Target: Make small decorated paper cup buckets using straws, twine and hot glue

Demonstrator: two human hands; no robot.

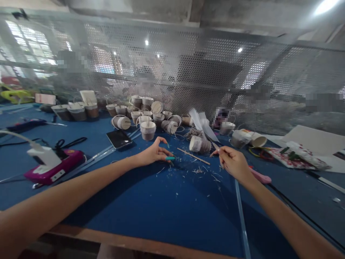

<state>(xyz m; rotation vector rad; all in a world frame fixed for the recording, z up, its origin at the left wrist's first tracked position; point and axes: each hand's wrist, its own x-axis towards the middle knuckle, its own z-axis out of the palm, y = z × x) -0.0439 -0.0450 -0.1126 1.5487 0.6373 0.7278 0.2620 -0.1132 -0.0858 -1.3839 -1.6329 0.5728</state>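
Note:
My left hand [154, 154] hovers low over the blue table, fingers curved and apart with nothing visible between them; teal coverings show on some fingertips. My right hand [233, 162] is closed in a pinch at the lower end of a pale translucent strip [201, 124]. Whether that strip or some other small thing is in the fingers, I cannot make out. Between the hands lies a thin wooden stick [193, 156], among scattered fibre scraps [198, 171]. Just behind the stick a small wrapped bucket [199, 144] rests on its side, beside a bundle of grey-brown twine-like strands [194, 133].
Several small buckets with pale rims [148, 130] crowd the back before a perforated metal screen [161, 72]. A phone [119, 139] and a purple power strip [58, 166] lie left. Right are a pink-handled tool [262, 177], a toppled paper cup [258, 139] and a red-white plastic bag [296, 156].

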